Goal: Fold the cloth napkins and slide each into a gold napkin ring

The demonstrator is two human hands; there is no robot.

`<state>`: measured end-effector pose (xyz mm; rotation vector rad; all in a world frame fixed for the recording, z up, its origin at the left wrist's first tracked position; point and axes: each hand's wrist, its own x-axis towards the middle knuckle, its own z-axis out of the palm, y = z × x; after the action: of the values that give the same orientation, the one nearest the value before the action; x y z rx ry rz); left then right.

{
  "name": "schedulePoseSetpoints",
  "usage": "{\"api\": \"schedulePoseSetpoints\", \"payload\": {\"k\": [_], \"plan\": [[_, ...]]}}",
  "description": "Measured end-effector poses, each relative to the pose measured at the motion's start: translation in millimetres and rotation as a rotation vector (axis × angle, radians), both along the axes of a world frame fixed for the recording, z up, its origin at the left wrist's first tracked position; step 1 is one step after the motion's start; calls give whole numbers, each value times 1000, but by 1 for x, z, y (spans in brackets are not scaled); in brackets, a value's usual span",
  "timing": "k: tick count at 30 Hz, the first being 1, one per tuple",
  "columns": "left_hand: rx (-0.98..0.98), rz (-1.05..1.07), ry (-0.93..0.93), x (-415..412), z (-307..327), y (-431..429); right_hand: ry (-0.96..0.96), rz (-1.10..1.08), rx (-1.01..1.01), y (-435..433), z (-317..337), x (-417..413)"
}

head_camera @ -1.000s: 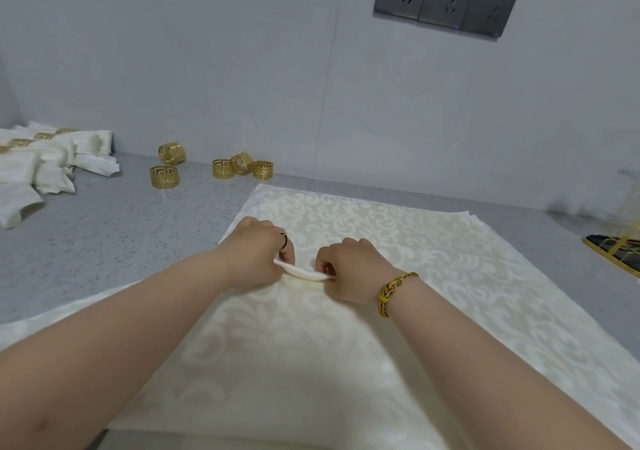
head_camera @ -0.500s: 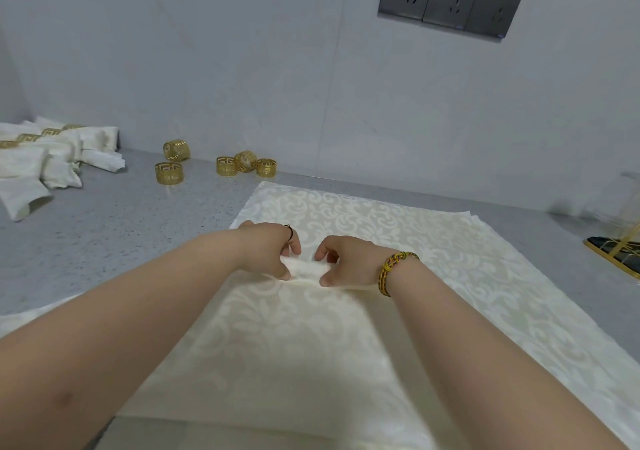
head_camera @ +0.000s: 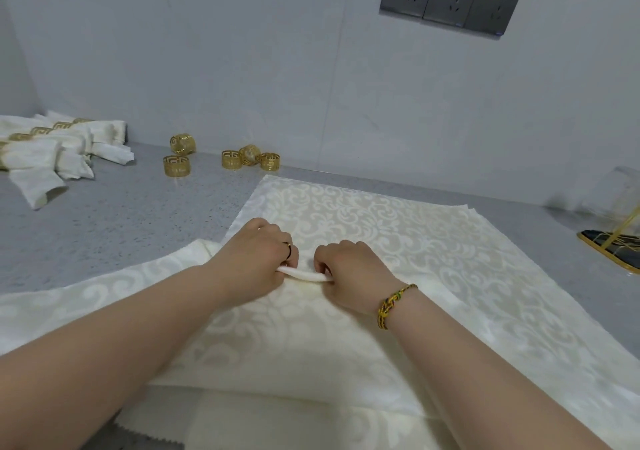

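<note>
Napkin (head_camera: 398, 241) edges cropped, fingers (head_camera: 322, 259) partly hidden

The large cream damask cloth napkin (head_camera: 398, 235) with a scroll pattern lies spread on the grey speckled countertop (head_camera: 121, 214). A narrow ridge of its fabric (head_camera: 304, 275) stands gathered up at the centre. Five loose gold openwork metal napkin rings (head_camera: 176, 165) sit near the wall: two apart at the left and three clustered (head_camera: 250, 154) touching. At the far left, rolled white napkins (head_camera: 52, 153), each banded by a gold ring, lie piled together.
</note>
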<state>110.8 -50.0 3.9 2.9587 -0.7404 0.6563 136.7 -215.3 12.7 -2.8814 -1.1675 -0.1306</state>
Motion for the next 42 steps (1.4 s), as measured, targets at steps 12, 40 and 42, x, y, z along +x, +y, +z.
{"api": "schedulePoseSetpoints", "payload": {"k": [12,40,42], "plan": [[-191,189,628,7,17,11,444,-225,165,-11,16,5],[-343,104,524,-46,-2,25,252,16,205,-37,-3,-45],[-430,120,577,-47,1,26,386,-74,382,-44,-5,-46]]}}
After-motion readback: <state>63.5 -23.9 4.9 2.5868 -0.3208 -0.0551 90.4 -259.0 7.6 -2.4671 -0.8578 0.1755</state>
